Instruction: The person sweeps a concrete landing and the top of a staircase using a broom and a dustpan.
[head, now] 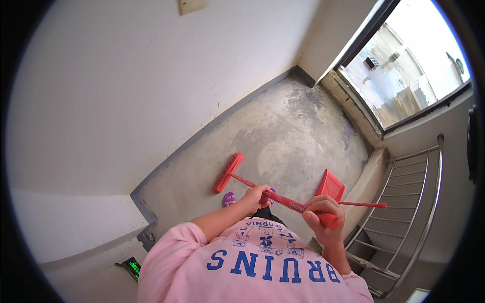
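Note:
Both my hands hold the red handle of a broom (282, 200), which runs slantwise in front of my body. My left hand (257, 197) grips the handle lower down, nearer the brush. Around the thick upper end is my right hand (324, 216). The red broom head (228, 172) is over the concrete floor beyond my feet, at the left; whether it touches the floor I cannot tell. A red dustpan (330, 185) stands at the right near the low ledge, its thin handle reaching right past my right hand. That handle is partly hidden behind my fingers.
A white wall (113, 113) with a grey base strip borders the floor (284, 140) on the left. A raised sill (352, 102) lies under the opening to a wet outdoor area. Metal railings (407, 197) and a low ledge (365, 178) are at the right. Purple sandals (229, 198) are on my feet.

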A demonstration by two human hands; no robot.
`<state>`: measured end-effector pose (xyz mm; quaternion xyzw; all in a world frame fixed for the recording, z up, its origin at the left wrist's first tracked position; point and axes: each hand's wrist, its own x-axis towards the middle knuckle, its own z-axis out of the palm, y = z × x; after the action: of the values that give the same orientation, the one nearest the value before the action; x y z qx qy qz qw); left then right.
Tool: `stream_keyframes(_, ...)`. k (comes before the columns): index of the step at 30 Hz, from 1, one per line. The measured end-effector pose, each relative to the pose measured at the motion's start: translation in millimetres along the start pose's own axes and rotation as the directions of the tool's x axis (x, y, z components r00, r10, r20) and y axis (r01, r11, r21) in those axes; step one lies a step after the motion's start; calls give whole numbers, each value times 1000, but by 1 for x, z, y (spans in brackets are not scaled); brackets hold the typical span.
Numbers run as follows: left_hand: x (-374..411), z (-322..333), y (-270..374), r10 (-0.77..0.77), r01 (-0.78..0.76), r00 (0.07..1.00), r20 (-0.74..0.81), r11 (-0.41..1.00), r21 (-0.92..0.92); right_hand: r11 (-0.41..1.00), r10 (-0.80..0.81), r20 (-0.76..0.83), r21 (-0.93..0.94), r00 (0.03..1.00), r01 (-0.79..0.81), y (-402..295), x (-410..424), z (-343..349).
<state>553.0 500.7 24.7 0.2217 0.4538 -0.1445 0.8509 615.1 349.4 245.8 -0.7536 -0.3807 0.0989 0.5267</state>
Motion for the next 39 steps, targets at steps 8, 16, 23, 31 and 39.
stream_keyframes(8,4,-19,36,248,-241,965,-88,967,82,999,-29,12,38,999,29,9,3,16)
stream_keyframes(16,51,-82,71,322,-267,918,-232,933,240,996,-5,119,89,993,-5,52,-5,76)
stream_keyframes(23,56,-97,61,260,-175,944,-202,916,361,992,66,207,90,976,-87,65,-20,80)
stream_keyframes(31,46,-72,31,198,-110,970,-143,878,465,994,70,129,70,989,-80,55,-38,51)
stream_keyframes(39,38,-44,5,-8,14,1000,-16,899,437,988,156,112,-36,981,-153,22,-46,12)
